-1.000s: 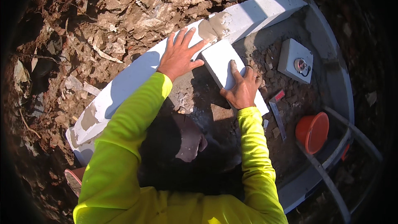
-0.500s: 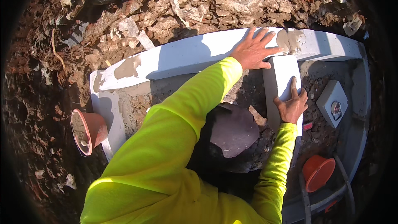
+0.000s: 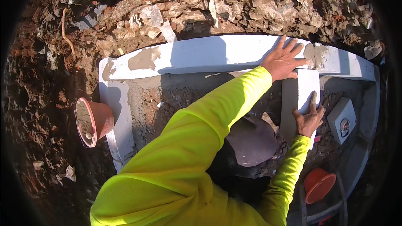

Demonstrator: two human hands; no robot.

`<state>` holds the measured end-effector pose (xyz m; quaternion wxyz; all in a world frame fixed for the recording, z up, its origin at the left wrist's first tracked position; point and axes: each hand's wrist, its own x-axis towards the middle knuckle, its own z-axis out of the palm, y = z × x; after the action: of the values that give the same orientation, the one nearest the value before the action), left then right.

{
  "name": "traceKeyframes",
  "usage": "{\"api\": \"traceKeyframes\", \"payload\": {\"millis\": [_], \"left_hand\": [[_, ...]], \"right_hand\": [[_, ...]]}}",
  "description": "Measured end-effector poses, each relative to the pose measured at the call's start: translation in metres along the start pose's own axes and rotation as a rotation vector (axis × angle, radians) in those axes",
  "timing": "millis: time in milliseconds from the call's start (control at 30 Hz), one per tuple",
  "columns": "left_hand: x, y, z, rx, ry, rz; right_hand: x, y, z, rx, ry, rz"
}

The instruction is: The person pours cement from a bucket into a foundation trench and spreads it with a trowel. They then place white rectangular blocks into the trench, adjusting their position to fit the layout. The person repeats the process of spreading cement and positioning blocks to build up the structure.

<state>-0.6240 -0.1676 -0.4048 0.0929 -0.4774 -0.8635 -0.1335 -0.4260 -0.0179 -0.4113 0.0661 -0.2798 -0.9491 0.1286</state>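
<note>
My left hand (image 3: 284,61) lies with spread fingers on the top of a white block wall (image 3: 192,52), just left of a mortar-smeared joint. My right hand (image 3: 309,119) grips a white block (image 3: 308,83) that stands crosswise inside the wall, its far end close beneath my left hand. The top of this block is white in sunlight and its left side is in shade. Further right, a smaller white square block (image 3: 339,113) carries a round metal item with a dark loop (image 3: 345,127).
An orange bucket of grey mix (image 3: 100,121) stands outside the left end wall (image 3: 117,100). A second orange bucket (image 3: 318,186) sits lower right by a metal ladder (image 3: 341,201). Rough broken earth (image 3: 234,4) rises beyond the wall. Dirt and rubble (image 3: 153,104) lie inside the enclosure.
My view has swung, showing more of the left end wall and left bucket, and the far wall now runs more level. Both hands stay on the wall and block, appearing further right.
</note>
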Motion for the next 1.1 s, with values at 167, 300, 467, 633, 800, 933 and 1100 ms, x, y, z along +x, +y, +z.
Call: {"api": "traceKeyframes", "payload": {"millis": [167,300,467,633,800,933,1100], "left_hand": [[0.002,-0.003,-0.002,0.064,-0.056,-0.023],[0.011,0.01,-0.009,0.11,-0.116,0.008],[0.01,0.015,-0.007,0.091,-0.1,0.029],[0.012,0.011,-0.003,0.155,-0.145,0.023],[0.021,0.009,0.004,0.223,-0.143,0.055],[0.027,0.025,0.006,0.284,-0.106,0.146],[0.005,-0.004,0.021,0.365,-0.012,0.226]], "right_hand": [[0.003,-0.009,0.0,0.029,-0.032,-0.018],[0.001,-0.004,-0.012,0.044,-0.064,0.025],[-0.006,-0.003,-0.017,0.063,-0.082,0.054],[-0.003,-0.006,-0.017,0.07,-0.055,0.019],[0.004,-0.002,-0.021,0.11,-0.083,0.021],[-0.007,0.015,-0.026,0.159,-0.041,0.038],[-0.009,0.005,-0.01,0.195,-0.034,-0.005]]}}
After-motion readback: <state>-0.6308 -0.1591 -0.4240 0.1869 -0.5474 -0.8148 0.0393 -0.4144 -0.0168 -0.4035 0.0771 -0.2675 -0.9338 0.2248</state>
